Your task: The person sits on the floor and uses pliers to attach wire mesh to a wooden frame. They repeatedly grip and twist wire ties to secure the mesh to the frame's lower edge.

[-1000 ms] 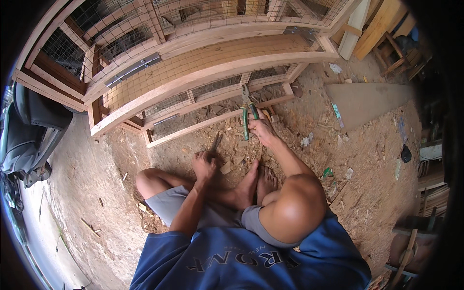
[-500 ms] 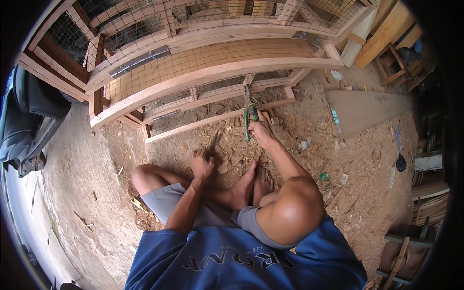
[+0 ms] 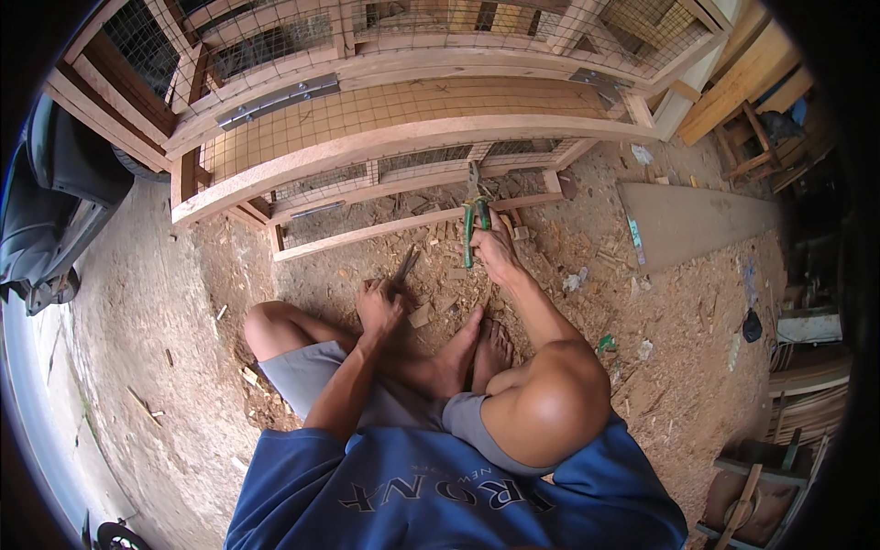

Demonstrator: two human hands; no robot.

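Note:
Green-handled pliers (image 3: 470, 229) are gripped in my right hand (image 3: 496, 249), their metal jaws pointing away from me toward the low wooden rail of the cage frame (image 3: 376, 231). The handles stand apart, and the jaws are close to the frame's wire mesh. My left hand (image 3: 379, 308) is closed, low over the wood scraps in front of my crossed legs. A dark, thin, two-pronged tool (image 3: 405, 266) sticks out beyond its fingers; the part inside the hand is hidden, so its exact kind does not show.
A large wood-and-mesh cage (image 3: 403, 137) with metal hinges (image 3: 280, 101) spans the space ahead. Wood chips and scraps litter the ground. A flat tapered board (image 3: 697, 220) lies at right, near stacked planks (image 3: 742, 78). A parked motorbike (image 3: 73, 183) stands at far left.
The whole view has shifted slightly. Both hands keep nearly the same places and grips, with the pliers still by the low rail.

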